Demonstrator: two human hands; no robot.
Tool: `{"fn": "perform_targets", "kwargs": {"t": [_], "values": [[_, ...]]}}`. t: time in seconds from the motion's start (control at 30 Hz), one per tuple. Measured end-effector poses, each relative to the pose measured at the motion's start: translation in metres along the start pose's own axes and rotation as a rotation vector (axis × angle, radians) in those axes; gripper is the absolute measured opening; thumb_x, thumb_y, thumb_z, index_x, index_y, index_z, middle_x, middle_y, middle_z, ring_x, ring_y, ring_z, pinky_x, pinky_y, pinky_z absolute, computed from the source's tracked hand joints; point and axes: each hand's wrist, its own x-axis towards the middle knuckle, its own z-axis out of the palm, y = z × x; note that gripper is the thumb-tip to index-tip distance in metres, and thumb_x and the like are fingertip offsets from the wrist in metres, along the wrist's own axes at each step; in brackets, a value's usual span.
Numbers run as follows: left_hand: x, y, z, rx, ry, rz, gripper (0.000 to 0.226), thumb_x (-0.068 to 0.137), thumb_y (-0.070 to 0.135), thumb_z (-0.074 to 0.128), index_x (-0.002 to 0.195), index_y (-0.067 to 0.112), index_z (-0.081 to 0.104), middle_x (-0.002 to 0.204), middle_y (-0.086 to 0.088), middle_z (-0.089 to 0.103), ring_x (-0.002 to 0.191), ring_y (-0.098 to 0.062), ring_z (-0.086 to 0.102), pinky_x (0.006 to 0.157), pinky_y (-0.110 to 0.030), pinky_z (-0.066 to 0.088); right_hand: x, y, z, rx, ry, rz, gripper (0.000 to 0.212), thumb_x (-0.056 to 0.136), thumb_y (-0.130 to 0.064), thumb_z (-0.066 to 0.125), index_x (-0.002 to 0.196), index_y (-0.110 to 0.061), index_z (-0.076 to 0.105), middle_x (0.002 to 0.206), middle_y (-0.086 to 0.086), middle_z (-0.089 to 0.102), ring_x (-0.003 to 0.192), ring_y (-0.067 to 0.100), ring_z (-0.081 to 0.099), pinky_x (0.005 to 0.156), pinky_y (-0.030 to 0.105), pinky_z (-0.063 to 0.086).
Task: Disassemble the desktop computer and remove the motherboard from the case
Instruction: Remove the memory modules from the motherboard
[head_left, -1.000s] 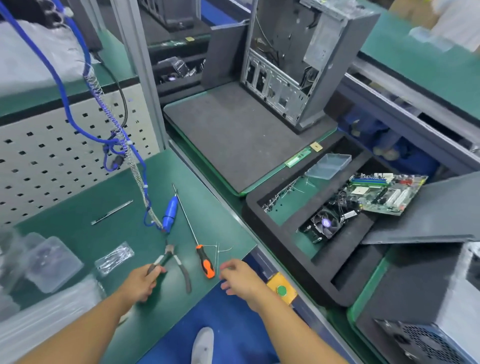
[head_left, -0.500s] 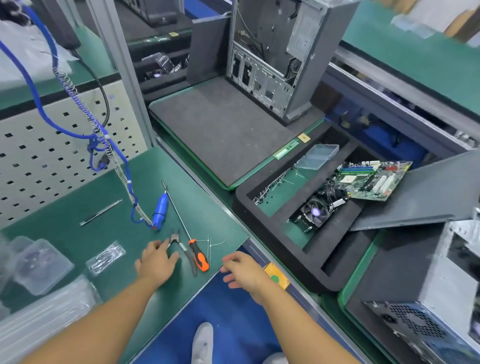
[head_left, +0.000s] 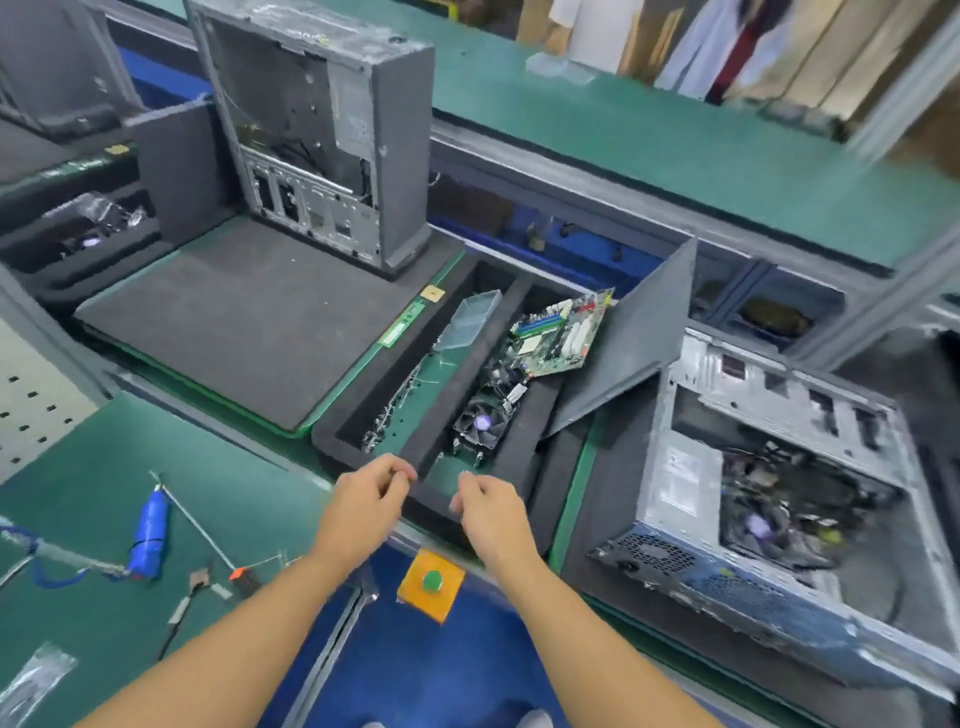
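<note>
Head view: a green counter (head_left: 104, 457) carries a black foam tray (head_left: 524, 441) in the middle.
Left hand (head_left: 363, 512): it hovers at the tray's near left corner. The fingers are loosely curled, the thumb tip lies by the forefinger, and nothing shows between them.
Right hand (head_left: 491, 514): it is just right of the other, over the tray's near rim, with fingers curled downward. Whether they grip the rim cannot be told.
Motherboard (head_left: 558, 335): it lies tilted at the far end of the tray's right compartment, just beside a leaning grey panel (head_left: 634, 338).
Cooler fan (head_left: 480, 423): it sits in the same compartment, on the near side of the motherboard.
Clear box (head_left: 470, 319): it sits at the far end of the left compartment.
Upright case (head_left: 332, 135): it stands far left on a grey foam mat (head_left: 249, 332), open side showing.
Case on its side (head_left: 769, 499): it lies near right, open on top, with cables inside.
Tools: a blue tool (head_left: 149, 530), a screwdriver (head_left: 200, 527) and pliers (head_left: 189, 597) lie near left on the counter, apart from both hands.
Green button (head_left: 431, 582): it sits on a yellow block between the forearms.
</note>
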Motion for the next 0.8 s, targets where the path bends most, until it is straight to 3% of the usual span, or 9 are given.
{"fn": "perform_targets", "kwargs": {"t": [0.17, 0.37, 0.47, 0.57, 0.67, 0.8], "values": [[0.026, 0.088, 0.063, -0.015, -0.089, 0.174, 0.022, 0.098, 0.02, 0.052, 0.085, 0.033, 0.064, 0.055, -0.003, 0.061, 0.046, -0.015, 0.052, 0.052, -0.032, 0.045, 0.005, 0.01, -0.089, -0.002, 0.189, -0.042, 0.05, 0.096, -0.038, 0.042, 0.053, -0.02, 0.059, 0.046, -0.015, 0.058, 0.046, 0.001, 0.051, 0.05, 0.023, 0.037], [0.034, 0.184, 0.134, -0.04, -0.194, 0.333, 0.022, 0.097, 0.018, 0.051, 0.084, 0.029, 0.064, 0.056, -0.006, 0.06, 0.052, -0.026, 0.054, 0.054, -0.037, 0.046, 0.008, 0.028, -0.19, 0.19, 0.252, -0.013, 0.045, 0.098, -0.036, 0.045, 0.058, -0.021, 0.06, 0.041, -0.008, 0.049, 0.037, 0.007, 0.042, 0.04, 0.019, 0.033], [0.035, 0.22, 0.17, -0.076, -0.232, 0.39, 0.024, 0.095, 0.016, 0.053, 0.08, 0.031, 0.064, 0.053, 0.0, 0.058, 0.046, -0.019, 0.048, 0.049, -0.029, 0.04, 0.007, 0.043, -0.23, 0.213, 0.275, -0.003, 0.042, 0.096, -0.033, 0.046, 0.06, -0.02, 0.062, 0.043, -0.007, 0.05, 0.045, 0.012, 0.046, 0.051, 0.025, 0.037], [0.033, 0.247, 0.205, -0.11, -0.293, 0.415, 0.025, 0.094, 0.016, 0.053, 0.08, 0.033, 0.064, 0.053, 0.003, 0.059, 0.045, -0.009, 0.047, 0.047, -0.019, 0.037, 0.006, 0.065, -0.268, 0.265, 0.325, 0.011, 0.04, 0.097, -0.032, 0.045, 0.064, -0.02, 0.065, 0.048, -0.007, 0.054, 0.047, 0.011, 0.046, 0.056, 0.028, 0.038], [0.031, 0.265, 0.238, -0.108, -0.387, 0.408, 0.024, 0.096, 0.021, 0.051, 0.083, 0.036, 0.064, 0.06, -0.002, 0.062, 0.046, -0.007, 0.046, 0.045, -0.018, 0.038, 0.005, 0.091, -0.298, 0.258, 0.385, 0.033, 0.032, 0.097, -0.034, 0.044, 0.079, -0.019, 0.066, 0.057, -0.006, 0.058, 0.046, 0.008, 0.047, 0.049, 0.023, 0.038], [0.028, 0.282, 0.282, -0.034, -0.432, 0.425, 0.024, 0.096, 0.019, 0.053, 0.085, 0.037, 0.066, 0.07, 0.009, 0.067, 0.047, -0.002, 0.048, 0.047, -0.016, 0.04, 0.002, 0.128, -0.334, 0.237, 0.617, 0.089, 0.01, 0.099, -0.03, 0.046, 0.091, -0.027, 0.052, 0.08, -0.004, 0.062, 0.057, 0.006, 0.057, 0.048, 0.018, 0.04]]}}
